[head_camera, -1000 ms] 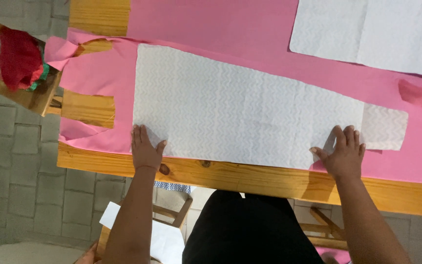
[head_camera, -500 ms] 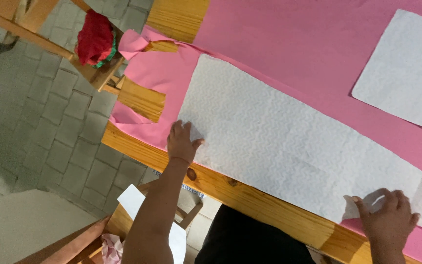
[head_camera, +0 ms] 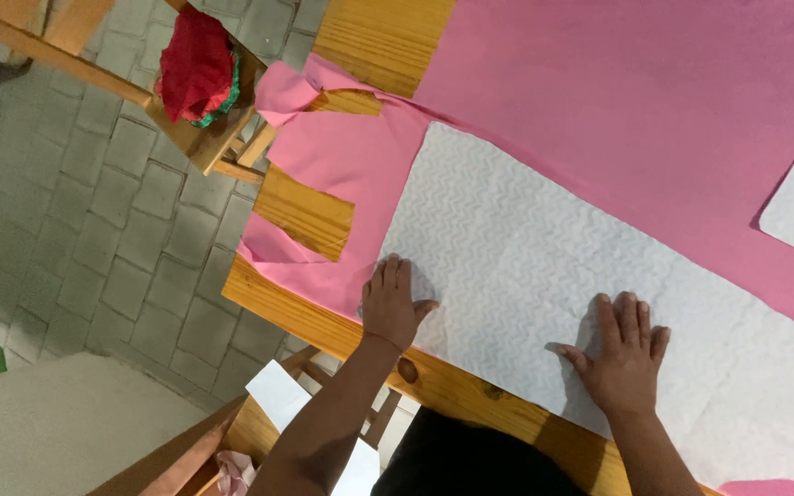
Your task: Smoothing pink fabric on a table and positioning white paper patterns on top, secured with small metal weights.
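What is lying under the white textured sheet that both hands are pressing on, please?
Pink fabric shows around the white sheet, spread over the wooden table. Both the left hand and right hand rest flat on it. Anything directly beneath is covered.

Sewing workshop: pink fabric [head_camera: 618, 101] on wooden cutting table [head_camera: 470, 395].

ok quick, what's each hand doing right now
Left hand: open, flat on the white textured sheet, holding nothing.
Right hand: open, flat on it, holding nothing.
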